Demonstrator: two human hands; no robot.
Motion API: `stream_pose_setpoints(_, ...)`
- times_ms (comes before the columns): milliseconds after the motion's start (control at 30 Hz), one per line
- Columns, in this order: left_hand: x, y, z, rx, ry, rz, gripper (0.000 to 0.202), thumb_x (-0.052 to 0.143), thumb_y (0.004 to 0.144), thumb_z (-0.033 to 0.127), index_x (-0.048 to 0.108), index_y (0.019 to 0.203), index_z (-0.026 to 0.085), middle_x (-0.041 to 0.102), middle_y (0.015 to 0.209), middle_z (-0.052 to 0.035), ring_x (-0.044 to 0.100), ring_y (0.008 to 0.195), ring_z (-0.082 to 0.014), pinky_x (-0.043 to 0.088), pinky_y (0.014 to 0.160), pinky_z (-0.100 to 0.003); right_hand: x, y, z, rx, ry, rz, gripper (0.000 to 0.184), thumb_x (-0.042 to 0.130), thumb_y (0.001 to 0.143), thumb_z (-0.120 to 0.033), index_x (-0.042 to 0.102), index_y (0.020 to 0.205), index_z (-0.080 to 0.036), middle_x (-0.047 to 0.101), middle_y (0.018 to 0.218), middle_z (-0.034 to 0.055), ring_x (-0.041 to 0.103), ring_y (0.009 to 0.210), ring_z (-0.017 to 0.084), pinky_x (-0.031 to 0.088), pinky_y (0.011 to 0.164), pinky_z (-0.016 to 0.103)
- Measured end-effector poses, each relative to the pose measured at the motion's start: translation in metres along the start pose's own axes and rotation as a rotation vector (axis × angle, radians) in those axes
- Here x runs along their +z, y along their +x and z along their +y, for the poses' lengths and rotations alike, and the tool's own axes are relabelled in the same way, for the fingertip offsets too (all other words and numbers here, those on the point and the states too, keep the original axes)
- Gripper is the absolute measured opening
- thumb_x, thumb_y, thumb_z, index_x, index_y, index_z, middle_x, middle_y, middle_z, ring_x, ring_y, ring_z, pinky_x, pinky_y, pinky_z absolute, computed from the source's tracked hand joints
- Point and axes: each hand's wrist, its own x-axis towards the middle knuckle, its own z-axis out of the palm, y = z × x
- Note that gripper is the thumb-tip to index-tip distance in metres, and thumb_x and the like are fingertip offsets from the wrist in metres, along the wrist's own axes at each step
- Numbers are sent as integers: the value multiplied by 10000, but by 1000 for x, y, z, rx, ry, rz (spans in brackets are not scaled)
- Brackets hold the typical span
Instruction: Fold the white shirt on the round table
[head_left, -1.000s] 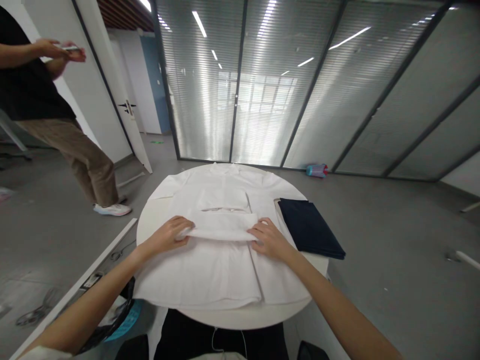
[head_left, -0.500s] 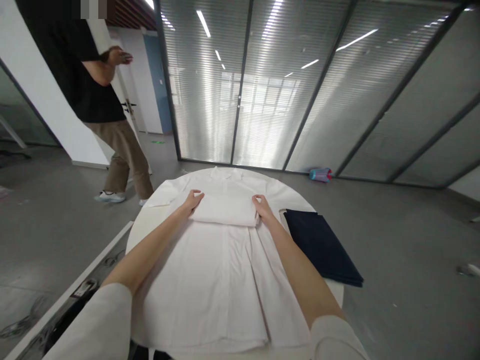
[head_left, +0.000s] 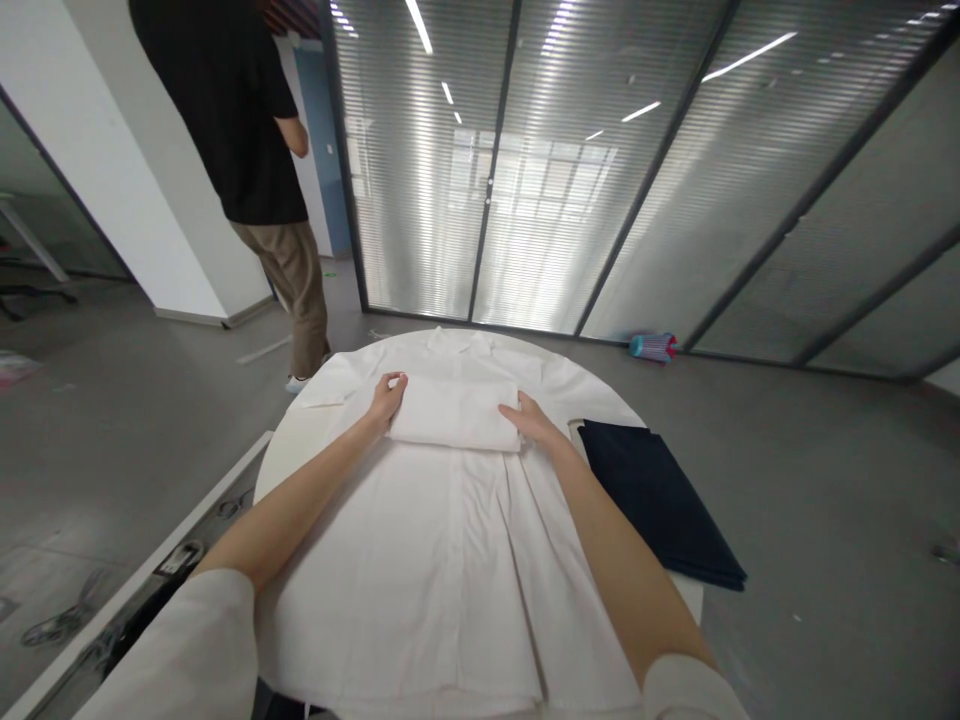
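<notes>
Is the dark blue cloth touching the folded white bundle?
Apart. The head view shows the dark blue cloth lying right of the folded white bundle, with the right hand and spread shirt between.

One round table [head_left: 289, 450] carries two garments, a single white shirt [head_left: 442, 540] spread across it and a single folded dark cloth [head_left: 656, 500] at its right edge, with two bare hands, the left hand [head_left: 386, 398] and the right hand [head_left: 534, 420], and one other person [head_left: 247, 150] standing beyond its far left edge.

A dark navy folded cloth [head_left: 660, 485] lies on the round white table [head_left: 289, 450]. A person in a black top [head_left: 225, 100] stands by the glass wall; a small bottle [head_left: 652, 347] lies on the floor.
</notes>
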Motion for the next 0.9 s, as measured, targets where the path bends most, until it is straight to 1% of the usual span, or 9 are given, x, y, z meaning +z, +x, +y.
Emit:
stream_pose_setpoints(67,-7,-2,3,-51,-5,-32,679,733,804,514,456,1310,156,664,811,-41,638,694,-166,492,630,-246,4,0,2,-66,-22,26,471,637,827,-245,580,1282,-138,645,1319,137,619,1189,225,462,1051,404)
stream_pose_setpoints(167,-19,-7,9,-73,61,-166,900,868,655,438,440,1396,158,664,853,-44,644,703,-163,497,642,-247,7,-1,6,-182,-90,120,572,627,831,-305,524,1370,-142,576,1411,141,534,1309,244,386,1131,427)
stream_pose_setpoints(267,-24,-13,11,96,140,-216,922,842,664,476,435,1444,200,625,805,9,597,644,-123,460,602,-217,8,-3,10,-302,-158,209,650,608,845,-419,482,1429,-163,541,1448,142,479,1365,278,339,1168,460)
stream_pose_setpoints(400,-19,-13,4,282,82,-212,915,767,739,523,360,1497,210,590,719,39,539,568,-105,406,529,-195,7,-4,16,-421,-169,235,652,550,879,-499,449,1438,-179,518,1465,139,478,1363,274,355,1159,450)
stream_pose_setpoints(500,-11,-9,-6,232,8,-212,914,760,745,513,321,1490,220,573,686,57,541,551,-106,410,521,-190,8,0,21,-344,-169,246,540,538,890,-430,462,1374,-202,578,1387,127,555,1265,254,424,1088,443)
stream_pose_setpoints(633,1,-4,-14,74,-16,-120,813,761,751,447,354,1415,213,566,677,67,561,552,-118,451,538,-213,14,5,24,-67,-235,279,313,514,884,-304,532,1184,-217,682,1141,82,642,1062,230,503,938,402)
stream_pose_setpoints(733,1,0,-13,27,76,-56,689,746,774,401,416,1351,221,597,733,43,594,585,-131,482,568,-241,15,2,17,87,-316,309,257,523,896,-283,543,1141,-209,688,1056,82,651,992,233,504,894,369)
stream_pose_setpoints(833,-7,4,-6,130,351,23,551,762,754,356,544,1236,205,623,877,-19,653,705,-169,532,667,-296,15,-7,-1,141,-436,341,378,545,897,-282,508,1262,-190,667,1084,112,656,977,257,503,862,370)
stream_pose_setpoints(900,-10,5,0,323,607,75,465,762,751,316,610,1175,204,621,1064,-83,680,882,-217,547,805,-344,20,-13,-17,18,-576,399,470,532,898,-251,469,1360,-194,604,1244,146,626,1077,270,480,917,389)
